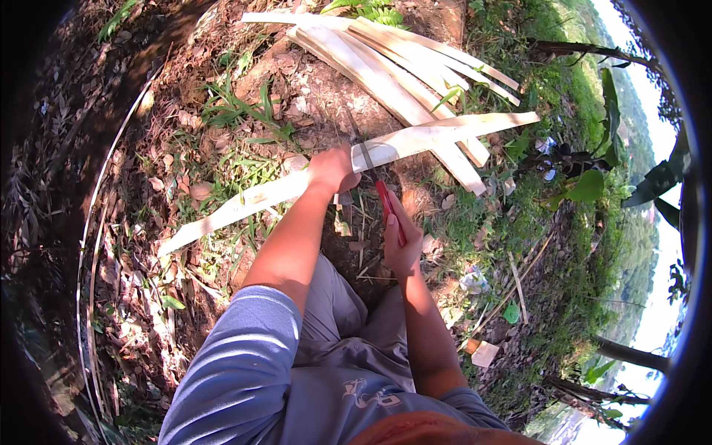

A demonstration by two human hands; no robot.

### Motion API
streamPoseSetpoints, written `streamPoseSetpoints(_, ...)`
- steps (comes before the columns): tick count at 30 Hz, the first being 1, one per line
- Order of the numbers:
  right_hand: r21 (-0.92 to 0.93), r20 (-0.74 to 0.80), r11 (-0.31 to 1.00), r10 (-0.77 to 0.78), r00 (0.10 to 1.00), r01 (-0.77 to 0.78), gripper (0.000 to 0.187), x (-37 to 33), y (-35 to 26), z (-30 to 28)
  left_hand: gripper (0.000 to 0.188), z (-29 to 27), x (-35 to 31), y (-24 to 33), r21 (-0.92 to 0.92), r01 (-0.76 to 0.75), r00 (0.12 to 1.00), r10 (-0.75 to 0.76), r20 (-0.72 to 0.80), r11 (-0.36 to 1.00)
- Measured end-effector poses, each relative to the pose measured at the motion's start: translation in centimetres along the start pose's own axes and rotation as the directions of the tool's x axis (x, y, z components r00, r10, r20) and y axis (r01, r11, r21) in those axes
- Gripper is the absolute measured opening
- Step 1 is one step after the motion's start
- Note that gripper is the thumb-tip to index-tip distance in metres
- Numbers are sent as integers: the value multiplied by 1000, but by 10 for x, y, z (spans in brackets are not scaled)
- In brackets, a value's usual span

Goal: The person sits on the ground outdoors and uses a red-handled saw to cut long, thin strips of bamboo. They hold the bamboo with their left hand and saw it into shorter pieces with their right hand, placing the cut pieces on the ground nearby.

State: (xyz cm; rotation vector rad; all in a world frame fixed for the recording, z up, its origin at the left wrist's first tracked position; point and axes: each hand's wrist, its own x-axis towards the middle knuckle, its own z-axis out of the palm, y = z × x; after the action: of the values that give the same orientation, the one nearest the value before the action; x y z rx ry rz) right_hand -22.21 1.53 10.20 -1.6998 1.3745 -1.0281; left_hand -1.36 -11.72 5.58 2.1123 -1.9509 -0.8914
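A long pale wooden board (252, 196) lies slantwise in front of me, its right part resting across other planks. My left hand (333, 171) is closed around the board near its middle. In my right hand (403, 242) is the red handle of a hand saw (383, 194). Its narrow dark blade crosses the board just right of my left hand, with the tip pointing away from me. The teeth are too small to make out.
Several pale planks (371, 67) lie in a loose pile on the leafy ground ahead. Long thin strips (93, 222) curve along the left. At the right are a small wood block (485, 354), a crumpled whitish scrap (474, 281), grass and a slope with broad-leaved plants (588, 186).
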Motion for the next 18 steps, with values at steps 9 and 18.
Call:
streamPoseSetpoints(9,-198,35,974,121,992,-112,49,-185,-46,-113,53,5,2,-5,-21,-14,1000,13,-21,1000)
streamPoseSetpoints(18,-30,7,1000,-3,1000,3,46,-8,6,-7,56,4,-1,-3,20,-30,999,30,-21,999)
